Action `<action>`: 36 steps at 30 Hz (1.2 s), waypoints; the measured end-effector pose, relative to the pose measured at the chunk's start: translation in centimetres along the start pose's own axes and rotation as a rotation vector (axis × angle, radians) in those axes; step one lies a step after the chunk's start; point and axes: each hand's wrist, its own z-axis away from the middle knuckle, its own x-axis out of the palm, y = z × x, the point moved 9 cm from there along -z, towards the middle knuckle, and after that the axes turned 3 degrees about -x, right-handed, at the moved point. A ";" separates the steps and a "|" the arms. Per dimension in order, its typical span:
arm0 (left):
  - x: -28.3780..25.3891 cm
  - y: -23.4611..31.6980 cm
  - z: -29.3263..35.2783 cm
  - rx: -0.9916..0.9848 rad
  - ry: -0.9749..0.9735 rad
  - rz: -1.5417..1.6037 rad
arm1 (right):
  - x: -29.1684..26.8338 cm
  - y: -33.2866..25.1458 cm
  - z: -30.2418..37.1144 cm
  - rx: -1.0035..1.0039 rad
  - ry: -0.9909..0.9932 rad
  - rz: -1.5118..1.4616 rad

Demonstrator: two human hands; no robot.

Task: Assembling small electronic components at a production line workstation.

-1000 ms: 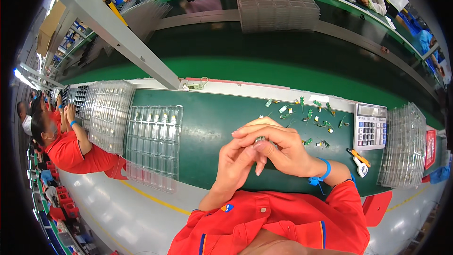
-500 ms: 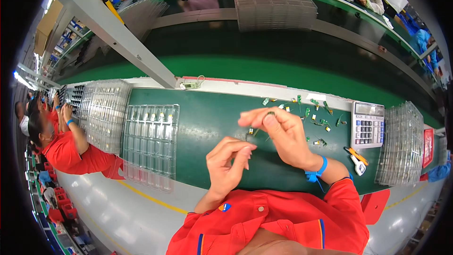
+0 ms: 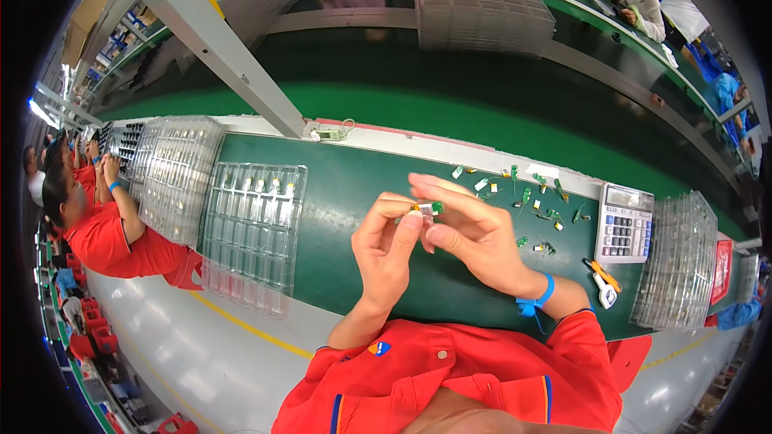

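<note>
Above the green tabletop, my left hand [image 3: 383, 249] is closed, pinching a small green circuit board with a silver-white block [image 3: 427, 210] between thumb and fingertips. Close on its right, my right hand [image 3: 485, 243] has its fingers stretched out and slightly curved around the board. The right thumb is just below the board; whether it touches is hard to tell. A blue band [image 3: 537, 299] circles my right wrist. Several similar small green boards [image 3: 527, 195] with wires and pale blocks lie scattered beyond and to the right of my hands.
To the left lies a clear compartment tray [image 3: 251, 254] with several small pieces in its far row. Stacked trays [image 3: 175, 181] stand beyond it, beside a co-worker in red. At right are a calculator [image 3: 625, 223], an orange-handled tool [image 3: 604, 275], a white tool [image 3: 605, 293] and more stacked trays [image 3: 677, 261].
The circuit board, held in my right hand before, is now between my left thumb and fingers. My left hand has moved up close to the right, whose fingers have opened out.
</note>
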 end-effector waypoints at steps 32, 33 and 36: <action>1.1 0.3 0.1 -0.140 0.024 0.193 | -0.4 -3.8 1.5 -0.457 0.178 0.556; 1.1 0.2 -0.1 -0.139 0.022 0.193 | -0.6 -3.7 1.5 -0.449 0.187 0.548; 1.5 0.0 -0.4 -0.177 -0.017 0.209 | -0.8 -3.6 1.3 -0.433 0.213 0.510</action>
